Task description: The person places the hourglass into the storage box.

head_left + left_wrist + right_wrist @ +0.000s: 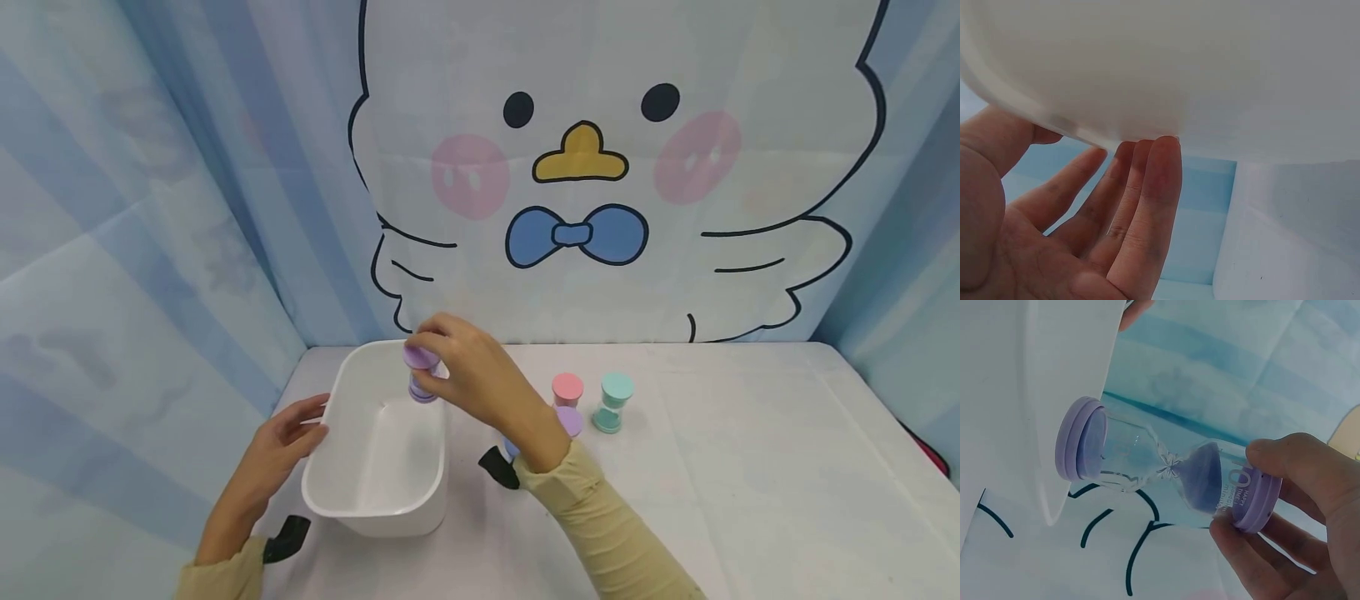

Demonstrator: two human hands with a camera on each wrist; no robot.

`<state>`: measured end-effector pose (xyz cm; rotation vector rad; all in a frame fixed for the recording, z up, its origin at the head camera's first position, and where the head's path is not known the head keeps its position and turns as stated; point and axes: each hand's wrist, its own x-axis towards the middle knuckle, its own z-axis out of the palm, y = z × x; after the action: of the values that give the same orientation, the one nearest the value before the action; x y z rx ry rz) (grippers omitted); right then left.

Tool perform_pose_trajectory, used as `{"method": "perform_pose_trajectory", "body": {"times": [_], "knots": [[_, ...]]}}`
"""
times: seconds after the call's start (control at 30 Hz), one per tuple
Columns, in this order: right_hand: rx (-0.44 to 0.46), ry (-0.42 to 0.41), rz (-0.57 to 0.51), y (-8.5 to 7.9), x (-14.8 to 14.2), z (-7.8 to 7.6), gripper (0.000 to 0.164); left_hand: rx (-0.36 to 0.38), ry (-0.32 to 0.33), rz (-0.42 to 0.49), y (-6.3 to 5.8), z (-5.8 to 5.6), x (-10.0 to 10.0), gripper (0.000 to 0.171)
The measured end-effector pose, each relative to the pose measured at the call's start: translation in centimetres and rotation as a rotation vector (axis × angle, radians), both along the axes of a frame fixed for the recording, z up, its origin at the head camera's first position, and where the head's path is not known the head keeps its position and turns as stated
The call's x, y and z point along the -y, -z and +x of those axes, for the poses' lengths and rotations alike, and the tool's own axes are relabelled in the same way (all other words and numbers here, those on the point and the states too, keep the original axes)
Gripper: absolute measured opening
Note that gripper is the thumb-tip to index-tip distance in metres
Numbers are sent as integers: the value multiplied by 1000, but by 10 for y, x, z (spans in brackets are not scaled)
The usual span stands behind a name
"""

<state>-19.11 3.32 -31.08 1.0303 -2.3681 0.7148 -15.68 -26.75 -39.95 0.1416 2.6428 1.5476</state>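
My right hand (pixel 476 375) pinches a purple sand timer (pixel 422 390) by one end cap, over the far right part of a white plastic bin (pixel 442 492). Seen from the right wrist, this timer (pixel 1200 475) has clear glass, purple sand in both bulbs and white print near the held cap; its other cap overlaps the bin wall. My left hand (pixel 281 442) touches the bin's left side. In the left wrist view its fingers (pixel 1163 181) are extended, with the tips against the bin wall and the thumb by the rim.
Right of the bin stand a pink sand timer (pixel 567 387), a teal one (pixel 611 404), another purple one (pixel 570 420) and a blue one (pixel 512 448) partly hidden by the right wrist. A printed curtain (pixel 585 292) hangs behind the white-covered table (pixel 750 467).
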Motion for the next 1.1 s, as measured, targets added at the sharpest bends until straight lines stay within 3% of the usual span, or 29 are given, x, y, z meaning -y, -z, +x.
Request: {"method": "perform_pose_trajectory", "body": {"times": [0.4, 0.77, 1.1], "knots": [[61, -9, 17, -3, 13, -8, 27, -34, 2, -12, -1, 2, 1, 55], [157, 16, 13, 4, 27, -16, 26, -11, -8, -6, -2, 0, -2, 55], [187, 14, 10, 8, 37, -24, 27, -9, -13, -1, -3, 1, -3, 55]]}}
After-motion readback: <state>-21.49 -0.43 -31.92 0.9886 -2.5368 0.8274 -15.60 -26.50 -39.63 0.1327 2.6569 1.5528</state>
